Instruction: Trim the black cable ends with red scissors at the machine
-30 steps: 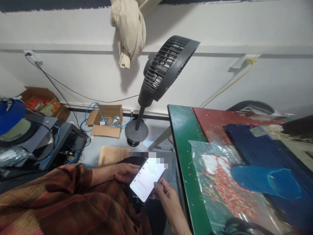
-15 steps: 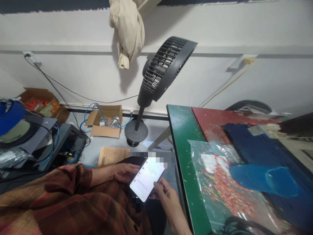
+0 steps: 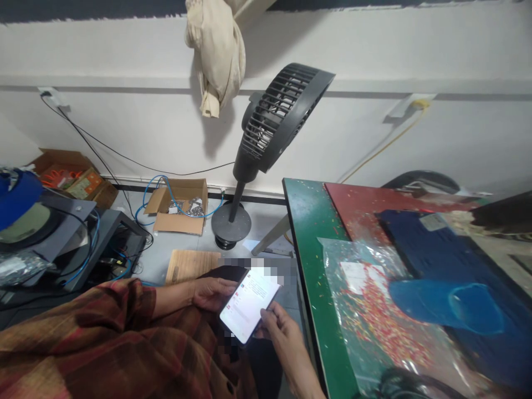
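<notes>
A smartphone (image 3: 250, 305) with a lit white screen lies tilted over my lap, its upper end blurred out. My left hand (image 3: 214, 292) grips it along the left edge, with the fingers partly hidden behind it. On the lower right edge, my right hand (image 3: 280, 327) holds the phone between thumb and curled fingers. Text lines and small red icons show on the screen, too small to read. Beside my right arm stands a green-topped table (image 3: 310, 266).
A clear plastic bag (image 3: 332, 260) of small red and yellow pieces lies on the table near a blue translucent scoop-like object (image 3: 444, 305). Ahead stands a black pedestal fan (image 3: 286, 111). An open cardboard box (image 3: 180, 221), a wooden stool (image 3: 193, 263) and cables are on the left.
</notes>
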`<state>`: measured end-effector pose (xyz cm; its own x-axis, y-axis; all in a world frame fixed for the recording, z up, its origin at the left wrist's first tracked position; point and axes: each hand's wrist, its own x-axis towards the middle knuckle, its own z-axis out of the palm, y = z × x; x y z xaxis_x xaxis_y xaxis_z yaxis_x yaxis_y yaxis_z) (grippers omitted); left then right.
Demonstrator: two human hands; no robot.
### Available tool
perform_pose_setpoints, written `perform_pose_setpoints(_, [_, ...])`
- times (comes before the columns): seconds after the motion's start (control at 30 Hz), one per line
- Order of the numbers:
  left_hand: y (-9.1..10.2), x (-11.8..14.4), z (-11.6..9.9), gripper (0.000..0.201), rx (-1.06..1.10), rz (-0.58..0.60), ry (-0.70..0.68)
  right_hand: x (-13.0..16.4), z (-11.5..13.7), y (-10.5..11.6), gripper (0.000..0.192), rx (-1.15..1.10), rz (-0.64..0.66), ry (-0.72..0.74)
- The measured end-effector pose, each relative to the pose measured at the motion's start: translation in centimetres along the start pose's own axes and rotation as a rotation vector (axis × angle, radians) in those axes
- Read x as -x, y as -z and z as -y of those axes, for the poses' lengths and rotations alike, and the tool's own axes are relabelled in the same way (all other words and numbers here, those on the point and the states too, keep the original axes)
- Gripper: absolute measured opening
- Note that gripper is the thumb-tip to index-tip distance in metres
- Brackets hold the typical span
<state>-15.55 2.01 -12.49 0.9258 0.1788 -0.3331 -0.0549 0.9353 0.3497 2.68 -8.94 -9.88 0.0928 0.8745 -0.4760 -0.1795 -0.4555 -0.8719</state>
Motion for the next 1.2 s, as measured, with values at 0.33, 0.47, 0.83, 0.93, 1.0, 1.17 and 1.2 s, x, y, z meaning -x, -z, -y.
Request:
perform_pose_setpoints(0.33, [0.1, 0.1, 0.1, 0.036, -0.013, 0.012, -0.005, 0.1, 0.3, -0.1, 0.048, 0.004, -0.002, -0.007])
perform_pose_setpoints(0.47, [0.1, 0.0, 0.1, 0.039, -0.017, 0.015, 0.005, 0.1, 0.3, -0.1, 0.050, 0.034, 0.001, -0.016])
perform_pose_setpoints(0.83, [0.3, -0.1, 0.1, 0.037, -0.026, -0.004, 0.011, 0.3, 1.0, -0.4, 0.049, -0.017, -0.010, -0.018])
perform_pose_setpoints(0.93, [0.1, -0.1, 0.0, 0.038, -0.024, -0.005, 0.009, 0.3, 0.8, -0.3, 0.051, -0.027, 0.001, -0.024])
perform_pose_setpoints(1.0, [-0.1, 0.0, 0.0, 0.037, -0.022, -0.007, 0.005, 0.2, 0.5, -0.2, 0.051, -0.021, 0.004, -0.019])
perform_pose_setpoints(1.17, [-0.3, 0.2, 0.0, 0.036, -0.014, -0.013, -0.001, 0.1, 0.4, -0.1, 0.049, 0.008, -0.012, -0.001])
perform_pose_setpoints(1.2, [-0.2, 0.2, 0.0, 0.037, -0.012, -0.013, 0.000, 0.1, 0.5, -0.2, 0.050, 0.000, -0.012, -0.002])
